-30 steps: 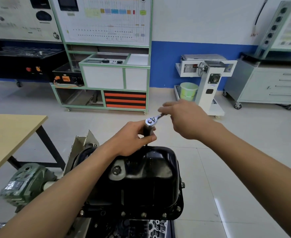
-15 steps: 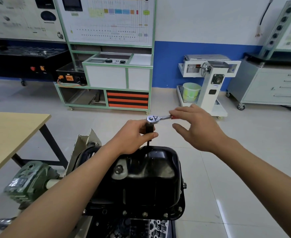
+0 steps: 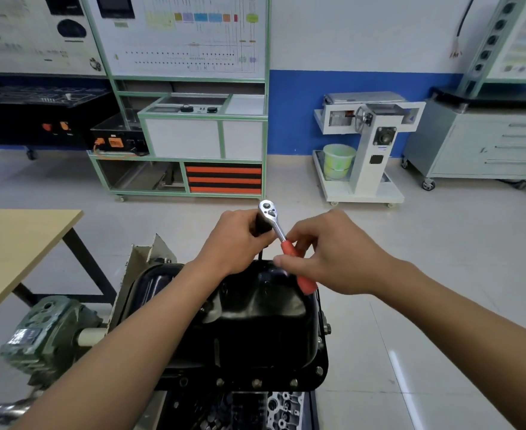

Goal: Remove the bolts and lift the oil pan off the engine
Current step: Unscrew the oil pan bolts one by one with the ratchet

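Fingers (image 3: pixel 257 226) of the left hand (image 3: pixel 235 240) wrap a dark socket extension under the ratchet's chrome head, while the right hand (image 3: pixel 333 252) pinches the orange handle of the ratchet (image 3: pixel 282 240) — both closed on the tool above the far rim of the oil pan. Black and glossy, the oil pan (image 3: pixel 255 324) sits on the engine between the forearms, with bolts (image 3: pixel 256 383) showing along its near flange — the wooden bench (image 3: pixel 13 243) stands well apart at left.
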### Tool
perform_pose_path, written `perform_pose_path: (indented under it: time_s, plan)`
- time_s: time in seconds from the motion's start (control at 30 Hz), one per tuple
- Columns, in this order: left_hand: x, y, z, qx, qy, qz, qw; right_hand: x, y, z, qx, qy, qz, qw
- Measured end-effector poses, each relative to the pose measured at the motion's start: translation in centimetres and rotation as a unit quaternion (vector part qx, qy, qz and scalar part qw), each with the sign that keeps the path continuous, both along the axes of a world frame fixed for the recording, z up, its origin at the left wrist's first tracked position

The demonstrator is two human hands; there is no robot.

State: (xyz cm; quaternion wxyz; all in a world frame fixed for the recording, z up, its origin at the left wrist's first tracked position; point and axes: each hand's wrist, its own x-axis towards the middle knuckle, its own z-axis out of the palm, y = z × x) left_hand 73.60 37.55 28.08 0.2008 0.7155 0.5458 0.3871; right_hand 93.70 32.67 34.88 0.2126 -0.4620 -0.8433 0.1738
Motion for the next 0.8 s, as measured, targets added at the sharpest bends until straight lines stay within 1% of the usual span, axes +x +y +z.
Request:
perform_pose_path:
  time_s: [0.1,0.17,0.27,0.4,0.47,0.57,0.67,0.8]
  plan:
    - [0.1,-0.1,0.0,0.000,0.015,-0.002,1.000,1.4,1.0,1.4,-0.039,-0.041,0.010,0.998]
    - [-0.2,-0.2,0.0,-0.006,0.024,-0.018,1.000,2.2,1.9,2.1,-0.041,-0.083,0.003,0.996]
    - [-0.4,-0.2,0.0,-0.020,0.052,-0.041,0.998,2.3,3.2,2.5,0.002,-0.150,-0.020,0.988]
    - [-0.6,-0.2,0.0,-0.025,0.046,-0.062,0.997,1.8,5.2,2.3,0.079,-0.187,-0.062,0.977]
    - [-0.6,-0.4,0.0,-0.019,0.039,-0.081,0.996,1.5,6.1,1.9,0.098,-0.178,-0.061,0.977]
    - [-0.5,-0.8,0.3,-0.018,0.017,-0.108,0.994,1.0,7.3,1.0,0.108,-0.148,-0.031,0.983]
    - [-0.6,-1.0,0.5,-0.017,0.001,-0.116,0.993,0.8,7.8,0.0,0.098,-0.115,-0.003,0.989]
    - [-0.6,-1.1,0.7,-0.010,-0.019,-0.109,0.994,1.9,7.5,-1.2,0.109,-0.057,-0.017,0.992]
